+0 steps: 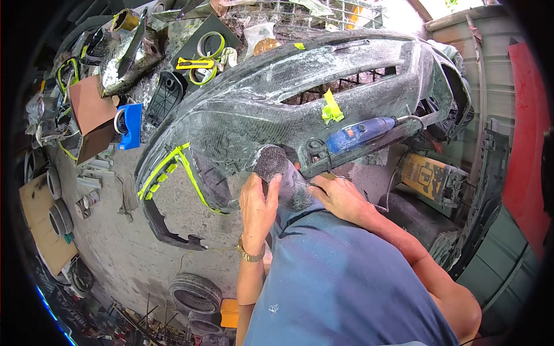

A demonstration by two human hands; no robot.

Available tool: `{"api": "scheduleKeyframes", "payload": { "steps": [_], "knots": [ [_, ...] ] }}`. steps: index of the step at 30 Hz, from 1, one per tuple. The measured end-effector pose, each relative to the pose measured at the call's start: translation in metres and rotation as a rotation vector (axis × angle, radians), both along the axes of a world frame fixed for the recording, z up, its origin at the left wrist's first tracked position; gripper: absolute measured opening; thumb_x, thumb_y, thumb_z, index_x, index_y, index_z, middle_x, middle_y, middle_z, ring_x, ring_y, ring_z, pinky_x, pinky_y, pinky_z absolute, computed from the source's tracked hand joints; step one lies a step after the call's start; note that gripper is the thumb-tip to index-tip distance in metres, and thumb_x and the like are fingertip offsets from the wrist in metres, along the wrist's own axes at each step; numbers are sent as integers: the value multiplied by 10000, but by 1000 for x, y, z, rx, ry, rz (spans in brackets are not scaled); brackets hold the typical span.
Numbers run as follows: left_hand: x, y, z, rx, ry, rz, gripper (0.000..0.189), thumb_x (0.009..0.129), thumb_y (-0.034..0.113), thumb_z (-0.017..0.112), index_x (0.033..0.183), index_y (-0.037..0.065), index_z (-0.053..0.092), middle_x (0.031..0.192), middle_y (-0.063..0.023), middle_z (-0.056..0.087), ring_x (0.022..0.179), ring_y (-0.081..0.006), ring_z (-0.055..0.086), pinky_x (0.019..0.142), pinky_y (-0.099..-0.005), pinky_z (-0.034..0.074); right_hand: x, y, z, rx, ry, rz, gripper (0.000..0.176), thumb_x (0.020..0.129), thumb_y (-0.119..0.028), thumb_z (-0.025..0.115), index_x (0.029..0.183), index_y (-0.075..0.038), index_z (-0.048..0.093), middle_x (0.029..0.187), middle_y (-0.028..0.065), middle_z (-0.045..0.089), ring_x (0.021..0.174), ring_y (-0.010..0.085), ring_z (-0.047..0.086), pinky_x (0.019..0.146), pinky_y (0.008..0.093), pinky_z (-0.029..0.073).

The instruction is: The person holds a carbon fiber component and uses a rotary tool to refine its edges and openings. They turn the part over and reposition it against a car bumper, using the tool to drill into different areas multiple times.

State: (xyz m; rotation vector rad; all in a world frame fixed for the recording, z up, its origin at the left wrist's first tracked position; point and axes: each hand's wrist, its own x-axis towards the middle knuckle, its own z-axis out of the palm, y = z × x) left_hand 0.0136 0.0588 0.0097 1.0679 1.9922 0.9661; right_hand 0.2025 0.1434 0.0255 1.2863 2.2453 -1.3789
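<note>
A large dusty grey-black bumper-like part point(231, 124) spans the view, with yellow-green tape on its left end and middle. My left hand point(259, 196), with a watch on the wrist, has its thumb and fingers at the lower edge of a round dark piece point(270, 163) that lies against the part. My right hand point(334, 193) rests at the part's lower edge, fingers bent and close together; what they hold, if anything, is hidden. Just above it, a blue rotary tool point(360, 134) with a cable lies on the part.
Tape rolls point(210, 45), a yellow cutter point(195, 64) and a blue tape dispenser point(130, 127) are at the upper left. Tyres point(195, 293) stand on the floor below. A yellow box point(424, 177) is at the right, near a red panel point(525, 144).
</note>
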Motion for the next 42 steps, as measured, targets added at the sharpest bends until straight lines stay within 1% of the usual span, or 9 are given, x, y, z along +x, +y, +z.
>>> {"api": "scheduleKeyframes", "payload": {
  "steps": [5, 17, 23, 26, 29, 32, 34, 37, 42],
  "knots": [
    [-4, -2, -5, 9, -19, -5, 306, 943, 283, 603, 963, -22, 581, 821, -192, 607, 749, -388, 577, 688, -457, 432, 0, 12, -8, -5, -87, 37, 319, 972, -362, 511, 1025, -66, 617, 820, 208, 667, 813, 424, 640, 721, 530, 485],
    [-4, -1, 1, -34, -19, -16, 305, 942, 284, 608, 946, -20, 584, 804, -183, 599, 735, -368, 568, 684, -448, 430, 4, -1, -13, 12, 65, 26, 326, 970, -359, 521, 1043, -54, 608, 834, 207, 667, 805, 422, 635, 704, 529, 477],
    [-5, -3, -1, -33, 13, -15, 294, 934, 273, 617, 976, -17, 597, 813, -188, 606, 736, -384, 568, 682, -447, 436, 2, 0, -9, -27, -75, 0, 309, 985, -331, 506, 1033, -41, 605, 808, 226, 648, 791, 426, 628, 704, 522, 463],
    [-10, -5, 1, -67, -35, -34, 268, 938, 234, 624, 1004, -24, 600, 846, -135, 649, 743, -284, 606, 692, -382, 463, 5, 1, -9, -120, 119, -29, 317, 991, -330, 502, 1013, -27, 590, 797, 230, 637, 782, 430, 616, 701, 498, 458],
    [-28, -19, -8, 27, -500, 148, 206, 940, 129, 632, 1084, -17, 617, 967, -10, 656, 868, -76, 556, 758, -244, 460, 4, 13, -7, -169, 172, -231, 291, 991, -300, 521, 993, -15, 580, 786, 216, 617, 745, 374, 616, 688, 444, 462],
    [-42, -39, 2, 130, -637, 242, 235, 933, 116, 639, 1139, 6, 610, 1057, -23, 647, 940, -95, 563, 843, -253, 448, 17, 21, -22, -172, 381, -436, 222, 989, -211, 543, 975, 9, 570, 789, 136, 604, 725, 204, 554, 692, 353, 457],
    [-46, -59, -8, 270, -856, 509, 316, 938, 153, 637, 1229, 58, 558, 1140, -21, 620, 1015, -117, 562, 927, -308, 434, 9, 33, 8, -167, 333, -428, 207, 989, -184, 541, 972, 20, 569, 815, 121, 591, 762, 199, 553, 718, 337, 454],
    [-46, -70, 0, 440, -1002, 676, 374, 935, 181, 637, 1271, 69, 517, 1180, -35, 608, 1042, -139, 567, 947, -356, 434, 4, 43, 17, -15, 434, -381, 207, 979, -163, 551, 991, 40, 589, 841, 124, 573, 799, 195, 547, 736, 318, 447],
    [-37, -81, 9, 488, -1080, 601, 531, 807, 110, 673, 1304, 51, 497, 1242, -72, 602, 1152, -220, 566, 1037, -402, 403, -6, 44, 39, 22, 460, -155, 237, 928, -183, 641, 1026, 29, 603, 960, 191, 676, 830, 309, 669, 759, 376, 511]
  ]
}}
